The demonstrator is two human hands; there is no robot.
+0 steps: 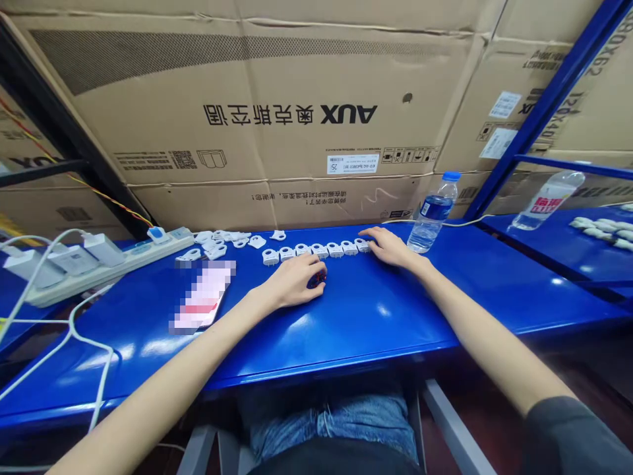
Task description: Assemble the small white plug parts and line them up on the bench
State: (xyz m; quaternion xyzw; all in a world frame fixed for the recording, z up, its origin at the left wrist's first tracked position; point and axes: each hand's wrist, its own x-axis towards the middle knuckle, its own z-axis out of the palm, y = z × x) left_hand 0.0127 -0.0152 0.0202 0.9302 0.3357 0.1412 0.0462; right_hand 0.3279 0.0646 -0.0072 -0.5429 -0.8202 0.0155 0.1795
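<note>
Several white plugs [319, 251] with ring-shaped handles stand side by side in a row on the blue table. My left hand [297, 280] rests just in front of the row, its fingers curled and its thumb tucked toward them. A small dark patch with orange specks shows between thumb and fingers; I cannot make out what it is. At the row's right end, my right hand [388, 247] has its fingers apart, around the last plug [362, 245] and seemingly touching it. More white plugs [217, 244] lie in a loose heap at the back left.
A phone [205, 297], partly blurred, lies left of my left hand. A power strip [128, 260] with chargers and white cables [101, 349] occupies the left side. A water bottle [432, 214] stands beside my right hand. Large cardboard boxes [297, 72] rise behind the table [346, 336].
</note>
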